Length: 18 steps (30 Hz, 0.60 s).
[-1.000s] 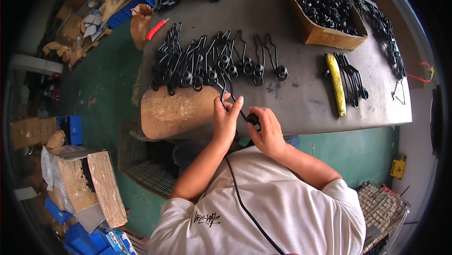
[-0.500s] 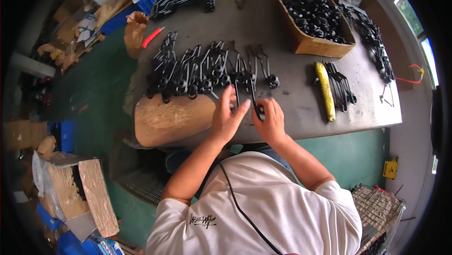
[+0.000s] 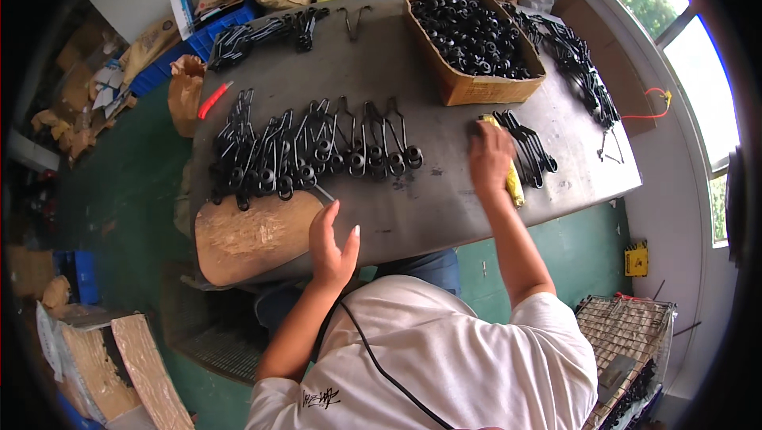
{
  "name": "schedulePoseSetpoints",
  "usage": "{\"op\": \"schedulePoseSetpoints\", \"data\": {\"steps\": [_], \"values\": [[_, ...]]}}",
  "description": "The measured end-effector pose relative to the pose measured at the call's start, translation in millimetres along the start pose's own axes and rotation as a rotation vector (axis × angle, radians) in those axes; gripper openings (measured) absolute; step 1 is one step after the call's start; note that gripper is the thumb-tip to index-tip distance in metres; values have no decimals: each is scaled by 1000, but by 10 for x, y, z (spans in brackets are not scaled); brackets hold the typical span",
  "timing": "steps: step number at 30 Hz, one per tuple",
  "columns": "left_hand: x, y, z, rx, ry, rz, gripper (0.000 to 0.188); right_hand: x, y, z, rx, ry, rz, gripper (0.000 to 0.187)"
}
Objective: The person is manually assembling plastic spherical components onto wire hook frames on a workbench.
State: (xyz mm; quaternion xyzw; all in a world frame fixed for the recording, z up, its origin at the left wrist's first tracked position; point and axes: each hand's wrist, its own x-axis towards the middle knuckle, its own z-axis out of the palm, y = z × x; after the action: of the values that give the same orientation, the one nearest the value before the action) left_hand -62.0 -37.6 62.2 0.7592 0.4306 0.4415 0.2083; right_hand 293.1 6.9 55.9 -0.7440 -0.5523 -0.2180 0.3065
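My left hand point(image 3: 333, 249) is raised over the near table edge, beside the brown board, with thumb and fingers apart and nothing in it. My right hand point(image 3: 492, 156) is over a long yellow-wrapped bar point(image 3: 516, 190), its fingers around the upper part; the hand hides the bar's middle. Several black bent rods point(image 3: 530, 148) lie right beside the bar. Left of them, a row of bent metal rods with round black ends point(image 3: 357, 156) spreads over the table, the round ends toward me. The brown board point(image 3: 254, 236) lies at the near left corner.
A carton of black round parts point(image 3: 488, 90) stands at the back right. More black rods lie at the far left point(image 3: 262, 33) and along the right edge point(image 3: 583, 73). A red-handled tool point(image 3: 213, 102) rests near the left edge, by a paper bag point(image 3: 186, 97).
My right hand has left a black-ended rod and moved right to the yellow-wrapped bar. My left hand has drawn back from the row toward the near edge. The view has shifted.
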Motion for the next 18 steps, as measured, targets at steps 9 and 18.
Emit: {"op": "schedulePoseSetpoints", "data": {"steps": [9,18], "values": [[32,81,169,-99,-62,23,57,205,1639,-390,-128,-539,420,65],[37,158,243,-91,-126,94,57,221,1464,-461,-172,-497,393,60]]}}
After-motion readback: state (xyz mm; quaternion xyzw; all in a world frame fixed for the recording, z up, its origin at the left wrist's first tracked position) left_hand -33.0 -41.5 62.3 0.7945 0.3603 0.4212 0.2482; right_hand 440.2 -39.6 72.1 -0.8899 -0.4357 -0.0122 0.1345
